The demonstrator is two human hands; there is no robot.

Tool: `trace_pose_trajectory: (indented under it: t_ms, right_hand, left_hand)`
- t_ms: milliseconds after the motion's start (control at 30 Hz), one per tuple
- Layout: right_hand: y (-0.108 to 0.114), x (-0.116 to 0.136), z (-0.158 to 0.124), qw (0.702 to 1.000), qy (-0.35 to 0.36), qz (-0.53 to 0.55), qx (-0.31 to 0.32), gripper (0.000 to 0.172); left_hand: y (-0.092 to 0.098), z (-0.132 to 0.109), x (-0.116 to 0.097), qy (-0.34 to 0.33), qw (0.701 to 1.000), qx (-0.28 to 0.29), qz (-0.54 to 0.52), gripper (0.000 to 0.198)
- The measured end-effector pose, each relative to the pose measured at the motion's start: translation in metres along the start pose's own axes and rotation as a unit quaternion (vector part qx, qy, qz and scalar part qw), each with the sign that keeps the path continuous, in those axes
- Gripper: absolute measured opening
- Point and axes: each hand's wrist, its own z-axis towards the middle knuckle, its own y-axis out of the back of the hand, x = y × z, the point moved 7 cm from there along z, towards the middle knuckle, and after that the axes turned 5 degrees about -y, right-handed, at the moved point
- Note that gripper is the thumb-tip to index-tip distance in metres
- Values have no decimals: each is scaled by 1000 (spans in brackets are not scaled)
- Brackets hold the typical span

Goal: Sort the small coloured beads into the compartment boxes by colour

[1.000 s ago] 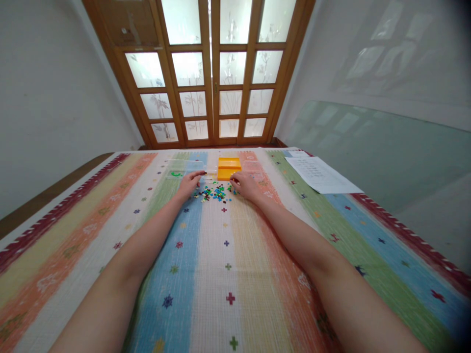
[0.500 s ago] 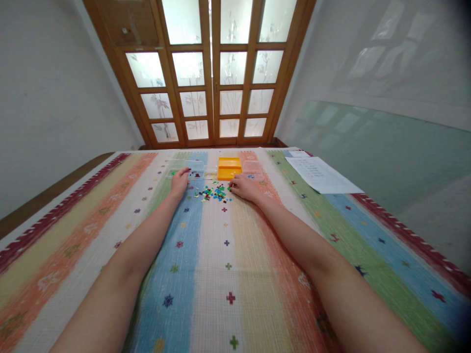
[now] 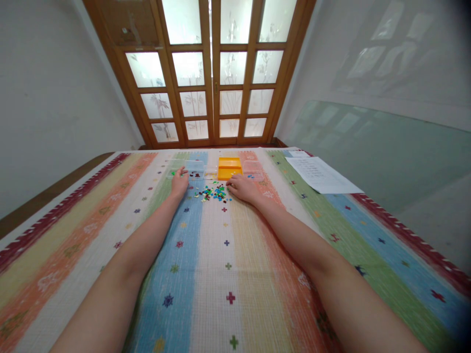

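Observation:
A heap of small coloured pieces point(image 3: 213, 192) lies on the striped cloth, far out in front of me. My left hand point(image 3: 179, 181) is stretched to the left of the heap. Its fingertips are drawn together at the rim of a clear tray point(image 3: 172, 173) that holds green bits; whether they hold anything is too small to see. My right hand point(image 3: 242, 186) rests on the cloth at the heap's right edge with its fingers curled and pinched at the nearest pieces. An orange tray point(image 3: 228, 167) stands just behind the heap.
More clear trays point(image 3: 196, 166) flank the orange one, with another clear tray point(image 3: 253, 169) on its right. A printed sheet of paper point(image 3: 320, 174) lies at the far right. The striped cloth point(image 3: 228, 274) covers the table. Wooden glazed doors point(image 3: 213, 73) stand behind.
My left hand has left the heap and moved left and away to the clear tray. My right hand has edged slightly left along the heap's right side.

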Motion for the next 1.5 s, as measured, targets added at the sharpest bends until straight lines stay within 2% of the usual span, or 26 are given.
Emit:
trace_pose_trajectory:
  t_ms: [267, 367, 500, 633, 767, 833, 933, 1067, 1200, 1367, 1500]
  right_hand:
    - [-2, 10, 0, 999, 39, -4, 35, 25]
    - [-1, 11, 0, 998, 46, -7, 34, 26]
    - [-2, 10, 0, 999, 42, -5, 31, 26]
    - [1, 2, 1, 999, 20, 18, -19, 25]
    - [12, -11, 0, 994, -28, 37, -95, 27]
    - [17, -16, 0, 990, -54, 40, -121, 28]
    - [21, -22, 0, 987, -78, 45, -131, 32]
    - [20, -24, -1, 988, -89, 56, -112, 39]
    - [18, -26, -2, 988, -95, 58, -111, 37]
    - [15, -25, -1, 989, -94, 47, -104, 30]
    - [12, -24, 0, 990, -94, 45, -93, 28]
  left_hand:
    - [6, -18, -28, -8, 1000, 11, 1, 58]
    - [4, -17, -28, -32, 999, 15, -8, 54]
    - [-3, -11, -17, -47, 998, 34, 11, 53]
    - [-15, -9, -14, -92, 990, 90, 56, 43]
    - [-19, -11, -22, -179, 966, 133, 129, 28]
    - [-19, -11, -22, -202, 954, 158, 157, 24]
    - [-18, -9, -15, -211, 938, 214, 175, 22]
    - [-17, -8, -10, -234, 917, 280, 163, 23]
    - [-19, -8, -7, -251, 901, 320, 151, 23]
    - [-20, -7, -5, -252, 906, 317, 123, 22]
    - [-21, -7, -8, -242, 920, 279, 130, 23]
